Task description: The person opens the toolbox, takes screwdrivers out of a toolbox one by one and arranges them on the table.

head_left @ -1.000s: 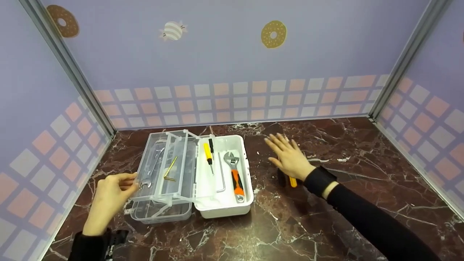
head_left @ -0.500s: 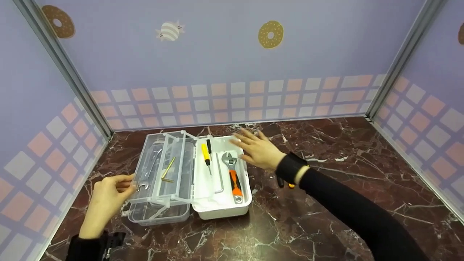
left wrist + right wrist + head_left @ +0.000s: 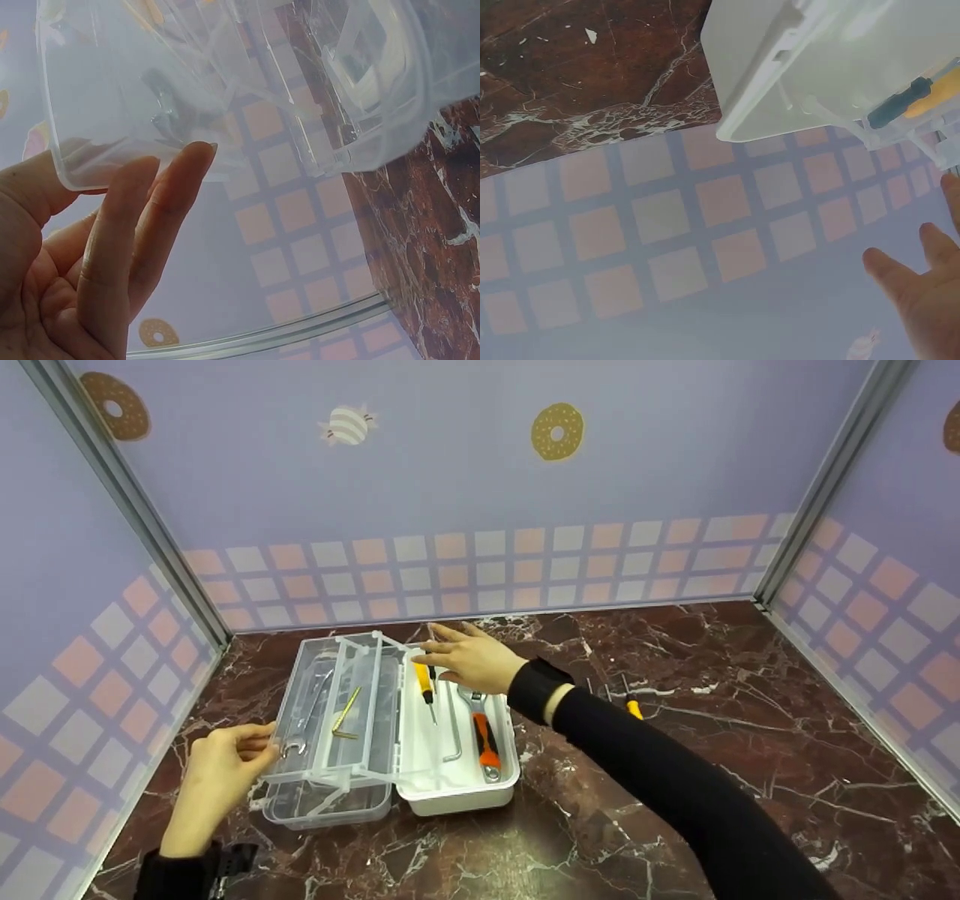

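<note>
My left hand (image 3: pixel 217 772) pinches the near left corner of a clear plastic tray (image 3: pixel 82 97), which is folded out from a white toolbox (image 3: pixel 461 804). An open-end wrench (image 3: pixel 294 742) and a gold L-shaped piece (image 3: pixel 345 714) lie in the tray. Above the toolbox's far part hovers my right hand (image 3: pixel 476 661), fingers spread and holding nothing. Inside the box are a yellow screwdriver (image 3: pixel 423 682), a dark-handled tool (image 3: pixel 900 103) beside it, a silver hex key (image 3: pixel 454 735) and an orange-and-black adjustable wrench (image 3: pixel 486 739), its head partly hidden by the right hand.
A yellow-handled tool (image 3: pixel 634 708) lies on the dark marbled table (image 3: pixel 750 735) to the right, partly behind the right forearm. The clear lid (image 3: pixel 330 814) lies under the tray, left of the box. Patterned walls (image 3: pixel 480 495) stand at the back and sides.
My right hand has swept left from over the table to above the toolbox, uncovering the yellow-handled tool on the right. The left hand keeps its place at the tray corner.
</note>
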The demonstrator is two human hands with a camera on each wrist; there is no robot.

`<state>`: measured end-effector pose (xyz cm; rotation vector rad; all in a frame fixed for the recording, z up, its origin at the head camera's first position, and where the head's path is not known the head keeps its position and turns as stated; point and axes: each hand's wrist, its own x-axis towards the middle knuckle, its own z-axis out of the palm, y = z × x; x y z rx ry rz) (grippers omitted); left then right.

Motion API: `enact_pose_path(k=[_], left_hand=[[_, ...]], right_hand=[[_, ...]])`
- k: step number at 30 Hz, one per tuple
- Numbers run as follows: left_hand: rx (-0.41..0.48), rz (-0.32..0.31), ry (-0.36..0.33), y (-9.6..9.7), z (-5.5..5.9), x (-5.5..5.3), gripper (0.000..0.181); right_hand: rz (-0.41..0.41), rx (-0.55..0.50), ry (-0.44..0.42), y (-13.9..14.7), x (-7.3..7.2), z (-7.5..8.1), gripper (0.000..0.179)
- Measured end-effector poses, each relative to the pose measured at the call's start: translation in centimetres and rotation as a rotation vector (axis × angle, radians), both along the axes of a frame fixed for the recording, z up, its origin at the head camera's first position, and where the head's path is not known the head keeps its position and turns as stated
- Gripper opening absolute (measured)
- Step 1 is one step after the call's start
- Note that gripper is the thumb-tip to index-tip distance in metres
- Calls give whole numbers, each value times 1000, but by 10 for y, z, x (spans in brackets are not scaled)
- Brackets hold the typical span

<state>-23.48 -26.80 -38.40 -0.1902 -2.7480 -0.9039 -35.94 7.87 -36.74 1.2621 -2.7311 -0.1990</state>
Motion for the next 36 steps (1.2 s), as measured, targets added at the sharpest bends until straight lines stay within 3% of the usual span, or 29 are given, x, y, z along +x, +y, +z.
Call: enact_pose_path(k=[20, 28, 36], left_hand=[[-10, -4, 40, 0, -1, 0, 30], [-2, -11, 23, -1, 0, 1, 31], [-5, -12, 26, 0, 0, 1, 31]], right_hand=[[167, -39, 244, -35, -5, -14, 24], [148, 24, 370, -48, -2, -18, 28], [140, 47, 368, -51, 0, -19, 25]])
